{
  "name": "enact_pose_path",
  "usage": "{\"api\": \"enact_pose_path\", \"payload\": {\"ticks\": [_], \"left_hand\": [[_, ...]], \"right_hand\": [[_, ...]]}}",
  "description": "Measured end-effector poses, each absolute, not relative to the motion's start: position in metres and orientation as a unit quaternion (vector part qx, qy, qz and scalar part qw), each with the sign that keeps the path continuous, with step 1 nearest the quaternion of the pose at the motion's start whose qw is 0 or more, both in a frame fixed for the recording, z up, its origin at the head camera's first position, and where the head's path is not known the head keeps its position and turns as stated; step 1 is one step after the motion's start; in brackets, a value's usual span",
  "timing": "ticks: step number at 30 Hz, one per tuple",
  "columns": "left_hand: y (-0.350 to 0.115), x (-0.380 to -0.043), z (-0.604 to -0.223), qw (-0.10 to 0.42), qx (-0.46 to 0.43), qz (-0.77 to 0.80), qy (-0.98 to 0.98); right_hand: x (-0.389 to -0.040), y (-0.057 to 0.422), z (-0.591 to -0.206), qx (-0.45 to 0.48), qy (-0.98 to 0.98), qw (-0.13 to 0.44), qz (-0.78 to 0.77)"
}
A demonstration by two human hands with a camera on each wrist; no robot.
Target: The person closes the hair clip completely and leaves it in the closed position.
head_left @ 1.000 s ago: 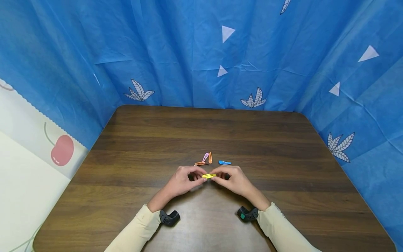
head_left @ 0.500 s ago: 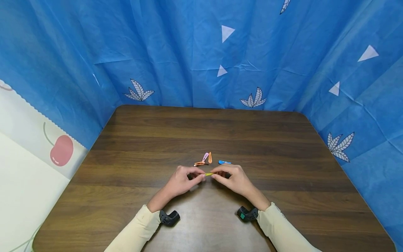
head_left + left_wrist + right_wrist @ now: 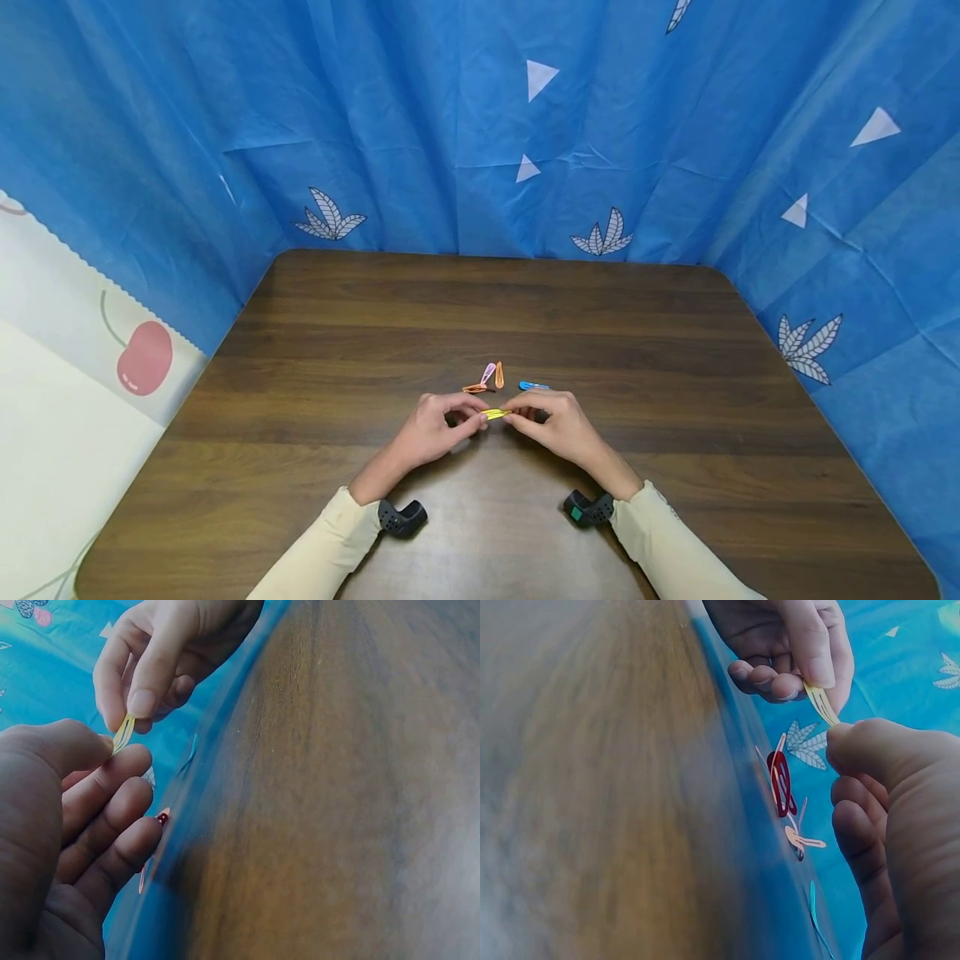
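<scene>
A yellow snap hair clip [image 3: 494, 413] is stretched between both hands, just above the table. My left hand [image 3: 438, 429] pinches one end of it between thumb and forefinger. The other end is pinched by my right hand [image 3: 558, 423] in the same way. In the left wrist view the slotted body of the yellow clip [image 3: 124, 733] shows between the two pinches, and its ends are covered by fingertips. The right wrist view shows the clip [image 3: 822, 705] slightly bowed, with the left hand's other fingers curled behind it.
Just beyond the hands lie a pink clip [image 3: 488, 372], an upright orange clip [image 3: 499, 374], another orange one [image 3: 474, 388] and a blue clip [image 3: 533, 386]. A red clip [image 3: 780, 784] shows in the right wrist view. A blue curtain [image 3: 420, 125] hangs behind the wooden table [image 3: 600, 325].
The yellow clip turned from face-up to edge-on, then partly back so its face shows again. Both hands keep their pinch and hardly shift. The other clips stay where they were.
</scene>
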State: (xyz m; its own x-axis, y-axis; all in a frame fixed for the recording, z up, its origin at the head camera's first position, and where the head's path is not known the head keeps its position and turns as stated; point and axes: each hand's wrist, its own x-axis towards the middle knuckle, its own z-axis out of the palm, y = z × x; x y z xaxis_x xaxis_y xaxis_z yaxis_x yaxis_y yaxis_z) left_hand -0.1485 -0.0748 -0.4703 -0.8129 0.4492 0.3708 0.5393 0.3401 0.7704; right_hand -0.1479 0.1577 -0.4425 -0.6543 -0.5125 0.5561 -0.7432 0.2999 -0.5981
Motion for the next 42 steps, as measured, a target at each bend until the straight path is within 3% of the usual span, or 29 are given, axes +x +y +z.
{"api": "enact_pose_path", "payload": {"ticks": [11, 26, 42], "left_hand": [[-0.075, -0.150, -0.471, 0.056, -0.292, -0.483, -0.824], [-0.074, -0.149, -0.469, 0.051, -0.289, -0.482, -0.826], [-0.073, -0.148, -0.470, 0.058, -0.298, -0.475, -0.826]], "right_hand": [[-0.159, 0.167, -0.455, 0.333, -0.823, 0.112, 0.446], [-0.183, 0.186, -0.474, 0.246, -0.854, 0.174, 0.425], [-0.191, 0.196, -0.476, 0.166, -0.893, 0.143, 0.394]]}}
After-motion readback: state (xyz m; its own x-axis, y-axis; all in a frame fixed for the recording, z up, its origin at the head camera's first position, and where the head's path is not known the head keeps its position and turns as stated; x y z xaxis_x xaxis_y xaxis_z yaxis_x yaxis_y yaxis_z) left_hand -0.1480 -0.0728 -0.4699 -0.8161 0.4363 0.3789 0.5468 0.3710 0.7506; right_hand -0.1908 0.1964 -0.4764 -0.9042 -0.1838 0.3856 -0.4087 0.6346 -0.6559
